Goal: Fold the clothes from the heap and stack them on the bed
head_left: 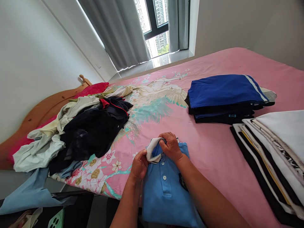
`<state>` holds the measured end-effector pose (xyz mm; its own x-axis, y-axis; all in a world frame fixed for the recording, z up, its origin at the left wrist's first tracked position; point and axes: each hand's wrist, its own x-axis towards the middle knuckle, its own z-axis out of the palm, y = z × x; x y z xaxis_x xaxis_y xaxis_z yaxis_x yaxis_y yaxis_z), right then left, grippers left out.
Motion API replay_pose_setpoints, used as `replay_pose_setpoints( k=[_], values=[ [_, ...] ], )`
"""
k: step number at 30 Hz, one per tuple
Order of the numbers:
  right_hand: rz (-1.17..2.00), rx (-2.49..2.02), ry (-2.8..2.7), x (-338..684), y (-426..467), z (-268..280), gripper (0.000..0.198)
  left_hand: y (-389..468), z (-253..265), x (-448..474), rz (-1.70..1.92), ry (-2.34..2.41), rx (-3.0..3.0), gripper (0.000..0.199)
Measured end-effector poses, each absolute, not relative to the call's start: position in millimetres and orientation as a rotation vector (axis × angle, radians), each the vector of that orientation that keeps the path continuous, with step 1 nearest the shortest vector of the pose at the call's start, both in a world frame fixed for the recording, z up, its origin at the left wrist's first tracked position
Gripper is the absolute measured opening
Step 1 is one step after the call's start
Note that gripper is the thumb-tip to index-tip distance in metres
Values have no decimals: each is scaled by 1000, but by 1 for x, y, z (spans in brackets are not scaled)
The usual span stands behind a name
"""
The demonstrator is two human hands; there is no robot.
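Note:
A blue polo shirt (pixel 156 193) with a white collar and a buttoned placket lies in front of me at the bed's near edge, its sides folded in. My left hand (pixel 140 164) pinches the left side of the collar. Over the collar's right side my right hand (pixel 171 146) is curled, its fingers gripping the white cloth. A dark badge shows on the chest beside my right forearm. The shirt's lower end runs out of view at the bottom.
Loose clothes (pixel 87 133) lie heaped at the left by the wooden headboard (pixel 40 109). Folded shorts (pixel 220 91) are stacked at the right, with folded shirts (pixel 282 133) nearer me. A green phone (pixel 56 219) sits at the lower left. The pink bedsheet (pixel 204 142) shows between.

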<state>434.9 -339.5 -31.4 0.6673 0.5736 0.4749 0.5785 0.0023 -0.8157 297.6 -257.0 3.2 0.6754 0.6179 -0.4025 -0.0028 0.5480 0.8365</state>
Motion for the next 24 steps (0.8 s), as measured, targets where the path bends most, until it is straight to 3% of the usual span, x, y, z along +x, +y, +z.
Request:
replay_pose_setpoints(
  k=[4, 8, 11, 14, 17, 21, 24],
  values=[
    [-44, -1657, -946, 435, -339, -31, 11, -258, 1, 299, 524, 879, 1042, 25],
    [-105, -1677, -997, 432, -339, -29, 13, -263, 6, 301, 901, 976, 1631, 35],
    [-136, -1685, -1051, 432, -340, -27, 14, -260, 14, 304, 841, 928, 2115, 21],
    [-158, -1638, -1041, 436, -345, -23, 16, -246, 16, 303, 664, 1149, 2233, 8],
    [-130, -1582, -806, 449, -351, -23, 22, -229, 11, 300, 602, 1253, 2195, 12],
    [85, -1534, -427, 474, -356, -32, 32, -223, 4, 304, 654, 1081, 2241, 36],
    [268, -1627, -494, 489, -360, -41, 25, -231, 9, 317, 684, 930, 2256, 43]
  ],
)
